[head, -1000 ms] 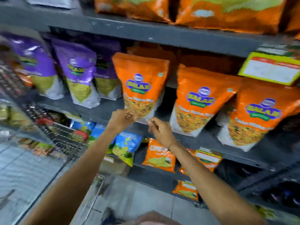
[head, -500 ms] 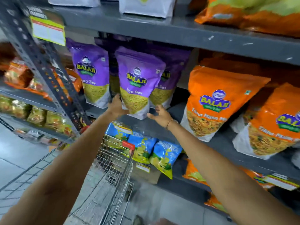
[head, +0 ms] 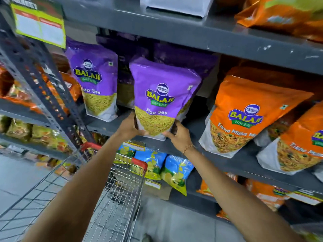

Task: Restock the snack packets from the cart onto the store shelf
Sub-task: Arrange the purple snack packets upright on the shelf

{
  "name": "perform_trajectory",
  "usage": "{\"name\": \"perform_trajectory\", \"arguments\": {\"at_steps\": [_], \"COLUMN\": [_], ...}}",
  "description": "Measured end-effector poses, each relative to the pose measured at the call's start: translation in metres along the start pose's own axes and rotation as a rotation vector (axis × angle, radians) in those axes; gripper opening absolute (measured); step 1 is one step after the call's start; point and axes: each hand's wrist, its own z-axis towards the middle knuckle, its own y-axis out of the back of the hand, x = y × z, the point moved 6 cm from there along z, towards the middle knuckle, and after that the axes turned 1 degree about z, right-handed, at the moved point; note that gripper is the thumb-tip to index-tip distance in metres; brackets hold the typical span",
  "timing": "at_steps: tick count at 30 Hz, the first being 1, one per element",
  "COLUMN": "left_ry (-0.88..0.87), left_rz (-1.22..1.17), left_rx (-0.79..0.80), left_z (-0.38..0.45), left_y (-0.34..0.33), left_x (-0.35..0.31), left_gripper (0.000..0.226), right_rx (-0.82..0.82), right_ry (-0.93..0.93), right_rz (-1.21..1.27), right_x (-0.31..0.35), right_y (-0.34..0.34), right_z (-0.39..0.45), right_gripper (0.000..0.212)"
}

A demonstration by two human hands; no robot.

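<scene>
At the centre of the frame both hands hold one purple Aloo Sev packet (head: 163, 98) by its bottom edge. The left hand (head: 128, 129) grips the lower left corner, its fingers (head: 135, 122) curled around the side of the pouch and the thumb pressed under the base. The right hand (head: 180, 136) cups the lower right corner, thumb laid along the bottom seam and the other fingers wrapped behind the pouch, mostly hidden. A thin bracelet (head: 188, 147) circles the right wrist. The packet stands upright, tilted a little to the right at the top, with its base at the front lip of the grey middle shelf (head: 227, 162); whether it rests on the shelf or is carried just above it cannot be told.

To the left of the held pouch, a second purple packet (head: 97, 84) stands on the same shelf, and darker purple packets sit behind both, in shadow. In the right part of the frame two orange Tikha Mitha packets (head: 244, 116) lean on the shelf, near but apart from the right hand. Blue and yellow snack bags (head: 157, 163) hang on the tier below the hands.

The wire cart (head: 113, 198), with red corner caps, fills the lower centre between the two forearms. In the upper left a yellow-edged price tag (head: 40, 27) hangs on the perforated upright (head: 31, 70).
</scene>
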Motion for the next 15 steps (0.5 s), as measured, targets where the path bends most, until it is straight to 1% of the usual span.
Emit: {"name": "perform_trajectory", "arguments": {"at_steps": [2,7,11,15], "left_ry": [-0.021,-0.033,-0.045,-0.066], "left_rz": [-0.014,-0.096,-0.107,-0.078], "left_rx": [0.037,0.075,0.085,0.117], "left_z": [-0.005,-0.001,0.001,-0.002], "left_y": [-0.009,-0.030,-0.032,-0.034], "left_x": [-0.013,-0.023,-0.024,-0.029], "left_gripper": [0.109,0.082,0.080,0.076], "right_rx": [-0.023,-0.057,-0.063,-0.042], "right_ry": [-0.030,-0.021,-0.005,0.001], "right_rz": [0.011,-0.049,-0.076,-0.083], "right_x": [-0.009,-0.013,-0.014,-0.015], "right_y": [0.010,0.027,0.025,0.023], "right_z": [-0.005,-0.012,-0.012,-0.012], "right_gripper": [0.053,0.047,0.040,0.043]}}
